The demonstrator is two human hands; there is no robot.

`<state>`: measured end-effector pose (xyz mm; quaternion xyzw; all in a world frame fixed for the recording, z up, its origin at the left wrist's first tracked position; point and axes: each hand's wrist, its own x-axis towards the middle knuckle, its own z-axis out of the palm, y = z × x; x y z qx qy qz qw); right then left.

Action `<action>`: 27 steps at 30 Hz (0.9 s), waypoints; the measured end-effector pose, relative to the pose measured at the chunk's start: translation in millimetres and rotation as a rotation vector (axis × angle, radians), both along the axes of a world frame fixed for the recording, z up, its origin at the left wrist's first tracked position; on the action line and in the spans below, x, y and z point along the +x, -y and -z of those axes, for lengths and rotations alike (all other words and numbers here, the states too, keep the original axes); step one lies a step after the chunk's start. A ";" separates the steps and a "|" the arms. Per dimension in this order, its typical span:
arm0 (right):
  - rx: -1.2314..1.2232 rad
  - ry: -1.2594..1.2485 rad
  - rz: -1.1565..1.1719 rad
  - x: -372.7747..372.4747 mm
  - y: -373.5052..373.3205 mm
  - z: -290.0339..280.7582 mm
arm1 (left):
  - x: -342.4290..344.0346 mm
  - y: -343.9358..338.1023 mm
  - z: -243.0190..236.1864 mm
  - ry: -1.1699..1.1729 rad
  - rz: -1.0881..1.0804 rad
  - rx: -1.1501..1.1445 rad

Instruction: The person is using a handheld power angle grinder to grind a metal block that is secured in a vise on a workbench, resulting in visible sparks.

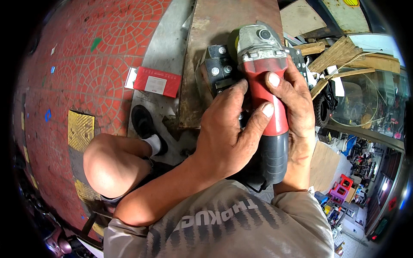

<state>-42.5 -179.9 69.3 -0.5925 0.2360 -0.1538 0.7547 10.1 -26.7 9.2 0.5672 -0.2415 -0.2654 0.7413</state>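
Note:
An angle grinder [271,120] with a red body, silver head and black rear end is held upright in the picture, its head toward the top. My left hand [228,129] grips its left side, thumb on the red body, fingertips partly hidden. My right hand [292,99] wraps round the right side, thumb across the red body. A black cord leaves the lower end. Beneath and beside the head lie black bolted parts [215,64] on a brown, stained board [223,17]; the grinder's disc is mostly hidden.
Left of the board, a red and white box [157,77] lies by my foot. A yellow ribbed ramp [81,124] sits on the red tiled floor [73,64]. Broken planks [335,56] and cables are heaped at the right, above a cluttered area with plastic stools [342,187].

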 end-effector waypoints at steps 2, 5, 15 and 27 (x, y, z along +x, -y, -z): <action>0.015 -0.002 0.004 -0.1 -0.8 0.3 | -0.5 1.4 1.9 -0.007 -0.015 -0.025; 0.001 -0.007 -0.003 1.1 -0.3 1.3 | -3.5 5.7 8.2 -0.034 -0.042 -0.068; -0.029 -0.026 -0.001 7.8 -3.5 -0.4 | -5.7 12.0 13.4 -0.092 -0.113 -0.127; -0.046 -0.035 -0.024 10.2 -2.5 -0.5 | -3.6 11.7 11.0 -0.072 -0.134 -0.142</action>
